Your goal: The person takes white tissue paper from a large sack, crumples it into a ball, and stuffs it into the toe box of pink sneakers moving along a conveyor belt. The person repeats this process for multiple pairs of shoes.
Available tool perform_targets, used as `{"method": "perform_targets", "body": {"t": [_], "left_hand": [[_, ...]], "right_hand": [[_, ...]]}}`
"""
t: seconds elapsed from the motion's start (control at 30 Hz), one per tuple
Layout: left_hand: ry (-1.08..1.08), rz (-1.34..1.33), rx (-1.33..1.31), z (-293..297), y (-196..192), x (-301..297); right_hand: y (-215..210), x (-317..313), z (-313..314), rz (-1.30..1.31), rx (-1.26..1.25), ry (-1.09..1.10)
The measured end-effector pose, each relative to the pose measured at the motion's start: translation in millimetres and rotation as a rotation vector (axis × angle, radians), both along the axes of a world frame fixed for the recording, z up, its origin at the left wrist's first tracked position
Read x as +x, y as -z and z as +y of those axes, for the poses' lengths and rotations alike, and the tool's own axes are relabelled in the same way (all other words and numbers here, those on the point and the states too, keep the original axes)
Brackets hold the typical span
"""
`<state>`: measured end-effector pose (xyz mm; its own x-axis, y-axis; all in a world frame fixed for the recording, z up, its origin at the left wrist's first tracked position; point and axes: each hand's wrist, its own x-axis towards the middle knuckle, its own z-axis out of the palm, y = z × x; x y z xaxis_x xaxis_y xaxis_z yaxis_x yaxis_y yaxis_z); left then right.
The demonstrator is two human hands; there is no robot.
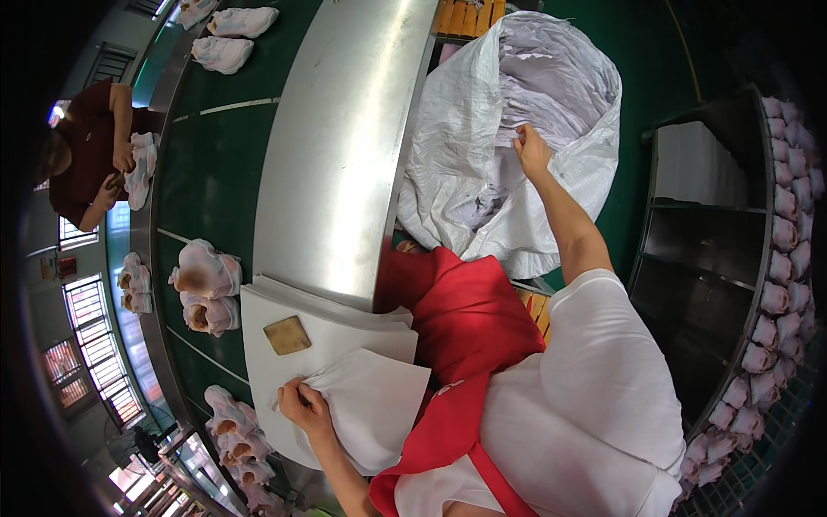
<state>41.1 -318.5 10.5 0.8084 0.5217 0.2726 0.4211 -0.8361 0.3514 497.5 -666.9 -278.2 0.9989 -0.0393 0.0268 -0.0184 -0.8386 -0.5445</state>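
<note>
The metal bench (340, 146) is cut off at the far edge, and the stack of white sheets (349, 332) hides part of its near end. Curled fingers of the left hand (307, 412) cover whatever lies beneath them. Whether the right hand (534, 153) grips the crumpled sheets (538, 82) is unclear; the sack (448, 146) conceals how deep they go. At far left, the co-worker (86, 159) dims into the rim; the fan (145, 446), near left, is blurred.

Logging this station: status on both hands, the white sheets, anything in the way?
Left hand on white sheets. Right hand at open white sack, grip unclear. Brown block lying on the sheets.
</note>
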Motion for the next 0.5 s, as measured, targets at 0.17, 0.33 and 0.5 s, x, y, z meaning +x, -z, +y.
{"method": "perform_targets", "body": {"t": [0.17,0.33,0.5], "left_hand": [[-0.011,0.006,-0.012,-1,0,0],[0.043,0.02,0.025,3,2,-5],[0.051,0.011,0.025,3,1,-3]], "right_hand": [[4,0,0,-0.03,-0.097,-0.033],[-4,-9,-2,-0.095,-0.004,-0.047],[3,-6,-7,-0.086,-0.001,-0.005]]}}
